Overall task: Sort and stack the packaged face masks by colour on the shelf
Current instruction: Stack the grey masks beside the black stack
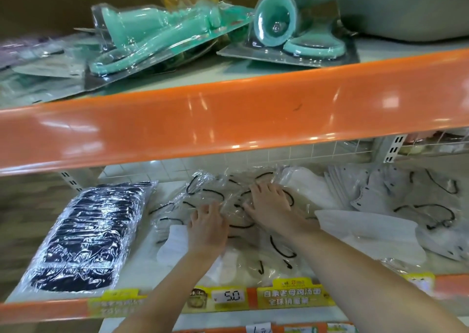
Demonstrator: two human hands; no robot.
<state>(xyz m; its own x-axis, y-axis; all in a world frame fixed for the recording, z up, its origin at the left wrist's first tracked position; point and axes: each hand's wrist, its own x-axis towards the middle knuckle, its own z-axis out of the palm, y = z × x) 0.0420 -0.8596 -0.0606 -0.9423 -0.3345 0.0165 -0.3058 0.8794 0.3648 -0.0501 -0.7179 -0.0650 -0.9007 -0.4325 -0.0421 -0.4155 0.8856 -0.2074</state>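
Gathering the loose beige masks mid-shelf.
Left hand (206, 227) and right hand (270, 205) press spread fingers on the beige packets (236, 205); next, square them beside the black stack (83, 236).

— What colours am I getting on my feed?

— Bright orange glossy shelf edge (228, 119) across the middle. Above it, mint-green plastic items in clear blister packs (157, 30).

— And below?

— Far left, a stack of dark navy masks in clear wrap (83, 236). Centre, beige masks with black ear loops (243, 221). White masks (368, 233) on the right, and a yellow price label (291, 297) up front.
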